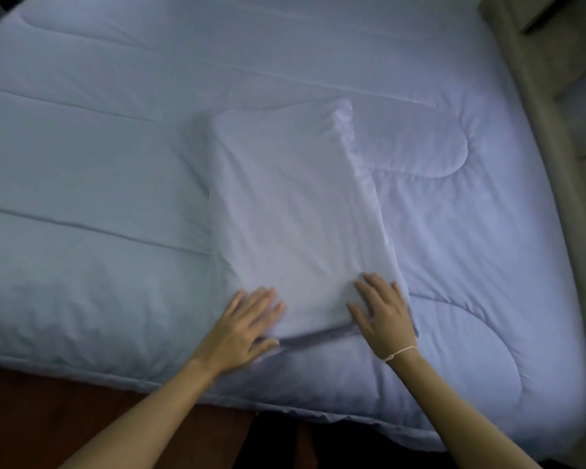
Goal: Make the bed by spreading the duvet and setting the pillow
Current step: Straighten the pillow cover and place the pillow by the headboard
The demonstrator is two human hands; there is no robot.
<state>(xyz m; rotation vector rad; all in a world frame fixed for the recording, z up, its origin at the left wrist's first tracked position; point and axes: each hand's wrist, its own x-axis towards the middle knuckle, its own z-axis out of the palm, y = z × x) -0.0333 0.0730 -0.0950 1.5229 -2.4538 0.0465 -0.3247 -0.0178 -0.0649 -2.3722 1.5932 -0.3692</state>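
A pale blue quilted duvet (99,157) lies spread flat over the whole bed. On top of it, near the middle, rests a white pillow (295,204), lengthwise away from me and slightly angled. My left hand (242,328) lies flat on the pillow's near left corner, fingers spread, thumb tucked at the pillow's edge. My right hand (381,313) presses flat on the near right corner, fingers apart. A thin string bracelet circles the right wrist. Neither hand grips anything.
A beige padded headboard (552,157) runs along the right side of the bed. Dark reddish floor (48,418) shows below the bed's near edge. A shelf-like piece of furniture sits at the top right corner.
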